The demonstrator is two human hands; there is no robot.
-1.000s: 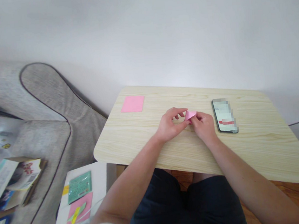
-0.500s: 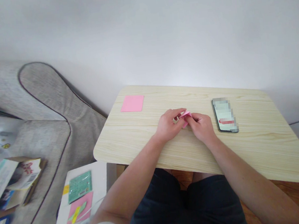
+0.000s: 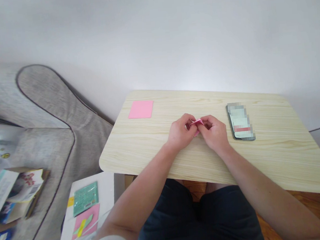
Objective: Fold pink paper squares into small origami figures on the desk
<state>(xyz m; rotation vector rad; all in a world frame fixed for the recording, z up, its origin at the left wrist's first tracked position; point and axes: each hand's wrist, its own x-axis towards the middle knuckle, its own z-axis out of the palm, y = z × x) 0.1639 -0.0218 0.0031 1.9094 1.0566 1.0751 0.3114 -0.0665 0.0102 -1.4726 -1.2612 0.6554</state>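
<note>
Both hands meet over the middle of a light wooden table (image 3: 280, 161). My left hand (image 3: 180, 132) and my right hand (image 3: 214, 133) pinch a small folded pink paper (image 3: 197, 123) between their fingertips, just above the tabletop. Most of the paper is hidden by the fingers; only a thin pink edge shows. A flat pink square sheet (image 3: 141, 109) lies at the table's far left corner, well away from the hands.
A phone (image 3: 240, 121) lies face up right of my right hand. A grey sofa (image 3: 42, 108) stands to the left with books and boxes (image 3: 11, 191) on it. A white surface with green and pink paper packs (image 3: 85, 208) sits below the table's left edge.
The pink paper has been folded down smaller between the fingers; a second ago a broad triangle of it stood up above my right hand. Both hands have closed in together.
</note>
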